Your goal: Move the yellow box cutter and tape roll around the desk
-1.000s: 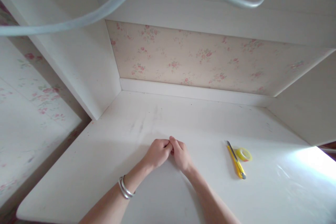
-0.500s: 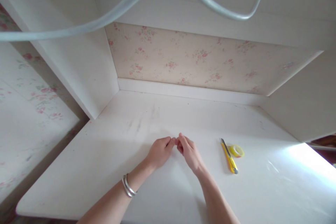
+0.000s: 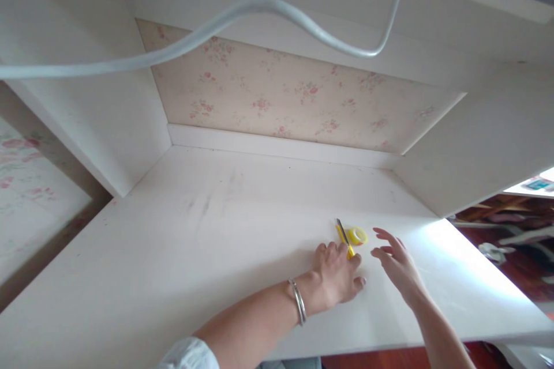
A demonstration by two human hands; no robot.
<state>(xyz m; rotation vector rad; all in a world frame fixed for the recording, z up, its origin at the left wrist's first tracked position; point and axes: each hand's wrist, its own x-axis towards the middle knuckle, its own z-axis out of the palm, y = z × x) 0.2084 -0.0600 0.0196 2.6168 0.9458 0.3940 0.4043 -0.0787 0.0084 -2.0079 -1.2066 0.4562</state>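
Firstly, one slim yellow utility knife (image 3: pixel 344 236) with a dark strip along its length: lying on the white, faintly scuffed desktop (image 3: pixel 242 213), right of the middle, dark tip toward the back, lower end partly covered by the left hand (image 3: pixel 335 277). One small roll of yellow tape (image 3: pixel 353 237), lying flat just beside the knife, on its right. The left hand: palm down, fingers spread and loosely bent, set over the near end of the knife; whether the fingers actually touch it is hard to tell from above. Two silver metal bangles (image 3: pixel 298 302) on that wrist; one pale sleeve (image 3: pixel 190 354) near the elbow. One right hand (image 3: pixel 400 268), nothing seen in its grasp, thumb and fingers parted in a loose curve, near the tape roll and apart from it. One white, wavy cable (image 3: pixel 151 59), crossing the upper view. One beige, pink-flowered wallpaper panel (image 3: pixel 277 98), behind the desktop, above a low white strip (image 3: pixel 281 146).
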